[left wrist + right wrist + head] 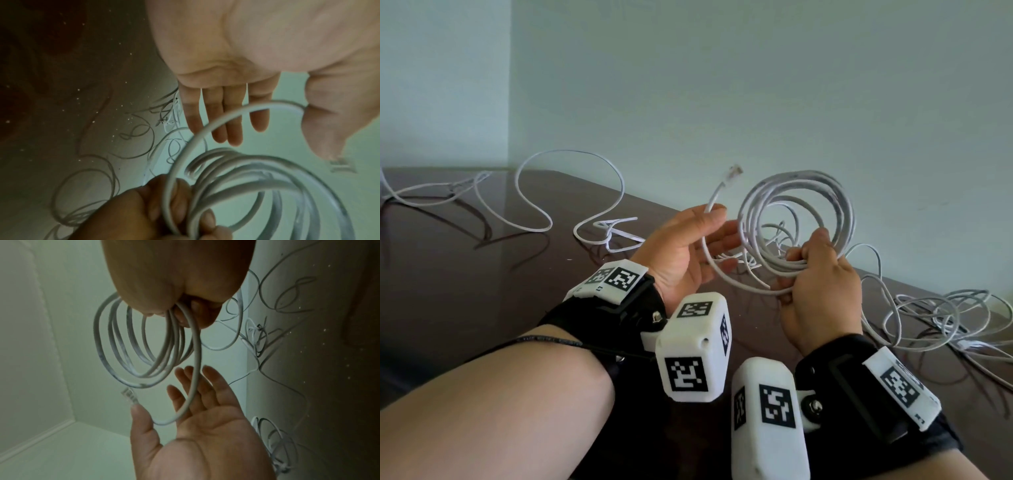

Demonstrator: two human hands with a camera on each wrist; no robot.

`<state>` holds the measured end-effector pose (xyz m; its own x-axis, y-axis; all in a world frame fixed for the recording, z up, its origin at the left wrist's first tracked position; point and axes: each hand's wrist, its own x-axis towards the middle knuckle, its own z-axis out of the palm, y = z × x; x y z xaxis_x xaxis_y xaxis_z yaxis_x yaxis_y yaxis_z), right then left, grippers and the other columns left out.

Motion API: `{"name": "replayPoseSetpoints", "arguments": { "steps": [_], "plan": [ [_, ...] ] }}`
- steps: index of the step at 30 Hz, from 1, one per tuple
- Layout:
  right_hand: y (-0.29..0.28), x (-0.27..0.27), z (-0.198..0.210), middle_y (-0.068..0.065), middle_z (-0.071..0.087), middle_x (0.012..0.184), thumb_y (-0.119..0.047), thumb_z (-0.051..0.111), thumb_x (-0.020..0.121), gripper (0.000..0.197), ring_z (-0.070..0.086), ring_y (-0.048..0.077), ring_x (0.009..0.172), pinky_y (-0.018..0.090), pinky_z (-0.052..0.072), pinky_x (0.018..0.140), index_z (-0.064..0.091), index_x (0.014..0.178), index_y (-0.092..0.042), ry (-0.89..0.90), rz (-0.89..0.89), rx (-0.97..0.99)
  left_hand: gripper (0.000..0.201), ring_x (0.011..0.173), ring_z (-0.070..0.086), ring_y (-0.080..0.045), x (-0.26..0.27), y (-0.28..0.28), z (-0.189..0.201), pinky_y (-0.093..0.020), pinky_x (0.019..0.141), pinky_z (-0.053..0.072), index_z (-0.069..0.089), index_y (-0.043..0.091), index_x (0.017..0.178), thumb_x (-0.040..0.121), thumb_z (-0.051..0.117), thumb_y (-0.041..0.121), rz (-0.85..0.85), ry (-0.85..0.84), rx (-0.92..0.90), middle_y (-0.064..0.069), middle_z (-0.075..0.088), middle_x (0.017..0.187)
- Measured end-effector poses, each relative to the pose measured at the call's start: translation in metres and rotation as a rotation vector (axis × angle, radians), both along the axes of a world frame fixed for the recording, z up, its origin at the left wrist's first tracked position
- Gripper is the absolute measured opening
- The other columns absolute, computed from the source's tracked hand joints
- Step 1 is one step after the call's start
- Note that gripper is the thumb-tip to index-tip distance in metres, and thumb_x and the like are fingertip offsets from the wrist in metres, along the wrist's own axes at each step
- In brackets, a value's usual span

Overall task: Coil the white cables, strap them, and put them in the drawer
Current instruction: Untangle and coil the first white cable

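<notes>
A white network cable is wound into a coil (799, 197) that my right hand (803, 263) grips at its lower edge, above the dark table (465, 291). The coil's free end (710, 260) runs left across my left hand (724, 233), whose palm is up with straight fingers. That end lies in the crook beside the thumb, and its clear plug (736, 170) points up past the thumb tip. The right wrist view shows the coil (123, 345) hanging from my right hand (174, 280), the left hand (195, 402) flat, and the plug (129, 395). The left wrist view shows straight fingers (226, 121).
A loose white cable (534, 205) snakes over the table's left side. Another tangle of white cable (935, 318) lies at the right, near the wall (756, 85). No drawer or strap is in view.
</notes>
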<state>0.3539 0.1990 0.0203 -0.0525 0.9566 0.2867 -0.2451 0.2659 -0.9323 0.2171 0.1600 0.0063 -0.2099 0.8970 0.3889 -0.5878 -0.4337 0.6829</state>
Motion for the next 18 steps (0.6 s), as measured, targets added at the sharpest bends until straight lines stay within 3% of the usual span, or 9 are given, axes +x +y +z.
{"name": "replayPoseSetpoints", "arguments": {
  "steps": [2, 4, 7, 10, 12, 16, 18],
  "plan": [
    [0.0, -0.002, -0.003, 0.007, 0.05, 0.057, -0.036, 0.042, 0.098, 0.038, 0.048, 0.02, 0.046, 0.023, 0.038, 0.042, 0.048, 0.071, -0.011, -0.04, 0.021, 0.016, 0.03, 0.064, 0.067, -0.018, 0.006, 0.001, -0.002, -0.027, 0.06, 0.056, 0.059, 0.008, 0.097, 0.07, 0.072, 0.01, -0.022, 0.085, -0.011, -0.007, 0.069, 0.075],
    [0.001, -0.005, -0.007, 0.007, 0.052, 0.059, -0.038, 0.043, 0.097, 0.039, 0.048, 0.021, 0.052, 0.029, 0.039, 0.048, 0.051, 0.069, -0.013, -0.167, 0.049, 0.048, 0.027, 0.062, 0.064, -0.017, 0.011, 0.001, -0.002, -0.023, 0.058, 0.053, 0.06, 0.006, 0.093, 0.068, 0.068, 0.012, 0.008, 0.15, -0.044, -0.004, 0.067, 0.069],
    [0.002, -0.007, -0.01, 0.0, 0.051, 0.049, -0.035, 0.046, 0.096, 0.041, 0.046, 0.017, 0.047, 0.029, 0.037, 0.048, 0.053, 0.061, -0.013, -0.303, 0.169, 0.035, 0.011, 0.057, 0.058, -0.017, 0.008, 0.003, -0.002, -0.025, 0.06, 0.05, 0.059, 0.007, 0.078, 0.073, 0.066, 0.014, 0.154, 0.195, -0.091, -0.003, 0.061, 0.059],
    [0.003, -0.007, -0.01, 0.001, 0.049, 0.049, -0.035, 0.05, 0.092, 0.043, 0.043, 0.014, 0.045, 0.032, 0.037, 0.054, 0.053, 0.054, -0.016, -0.448, 0.191, 0.09, 0.019, 0.044, 0.051, -0.013, 0.003, 0.008, -0.004, -0.021, 0.049, 0.046, 0.055, 0.008, 0.068, 0.084, 0.064, 0.01, 0.316, 0.213, -0.169, 0.0, 0.054, 0.048],
    [0.001, -0.006, -0.009, 0.003, 0.048, 0.052, -0.036, 0.052, 0.091, 0.041, 0.041, 0.012, 0.045, 0.032, 0.036, 0.055, 0.054, 0.057, -0.014, -0.51, 0.18, 0.148, 0.025, 0.042, 0.048, -0.014, 0.001, 0.01, -0.005, -0.024, 0.05, 0.042, 0.054, 0.01, 0.063, 0.083, 0.066, 0.017, 0.379, 0.23, -0.204, 0.002, 0.051, 0.045],
    [0.001, -0.004, -0.009, 0.006, 0.045, 0.056, -0.036, 0.058, 0.089, 0.047, 0.036, 0.01, 0.044, 0.022, 0.034, 0.047, 0.054, 0.071, 0.007, -0.594, 0.185, 0.287, 0.025, 0.039, 0.041, -0.012, 0.0, 0.011, -0.006, -0.025, 0.051, 0.036, 0.052, 0.014, 0.067, 0.086, 0.065, 0.024, 0.39, 0.184, -0.25, 0.005, 0.043, 0.041],
    [0.001, -0.002, -0.009, 0.008, 0.05, 0.058, -0.035, 0.062, 0.085, 0.041, 0.042, 0.011, 0.05, 0.022, 0.037, 0.05, 0.06, 0.075, 0.004, -0.587, 0.185, 0.327, 0.02, 0.04, 0.036, -0.011, -0.001, 0.012, -0.006, -0.026, 0.05, 0.032, 0.055, 0.017, 0.071, 0.087, 0.065, 0.024, 0.453, 0.211, -0.245, 0.009, 0.041, 0.042]
  ]
}}
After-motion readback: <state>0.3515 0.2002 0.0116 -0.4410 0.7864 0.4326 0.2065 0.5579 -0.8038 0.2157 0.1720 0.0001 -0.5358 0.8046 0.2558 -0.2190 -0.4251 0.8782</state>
